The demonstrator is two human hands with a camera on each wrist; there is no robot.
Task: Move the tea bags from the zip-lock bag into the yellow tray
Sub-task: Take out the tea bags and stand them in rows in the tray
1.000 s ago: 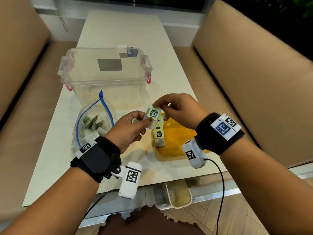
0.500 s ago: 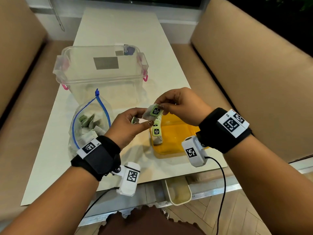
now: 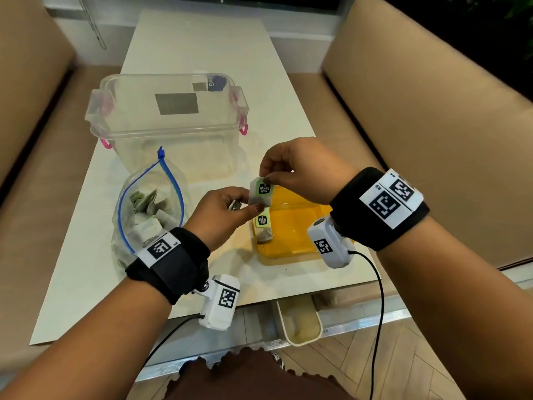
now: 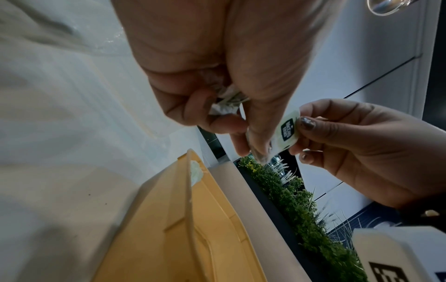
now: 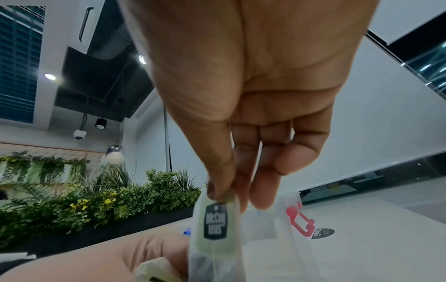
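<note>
Above the left rim of the yellow tray (image 3: 291, 243), my right hand (image 3: 266, 179) pinches the top of a tea bag (image 3: 259, 194) with a green tag. My left hand (image 3: 248, 204) pinches that bag's lower edge and keeps another crumpled tea bag (image 4: 224, 105) curled in its fingers. In the right wrist view, thumb and forefinger of the right hand (image 5: 224, 196) pinch the tagged tea bag (image 5: 216, 221). One tea bag (image 3: 264, 230) lies in the tray by its left wall. The zip-lock bag (image 3: 147, 209) stands open to the left, holding several tea bags.
A clear plastic tub (image 3: 170, 119) with pink latches stands behind the zip-lock bag. Beige benches flank the white table (image 3: 202, 44). A small cream bin (image 3: 300, 321) sits under the table's near edge.
The tea bag between my hands has turned from tilted to hanging upright under the right fingers. Both hands have stayed over the tray's left rim.
</note>
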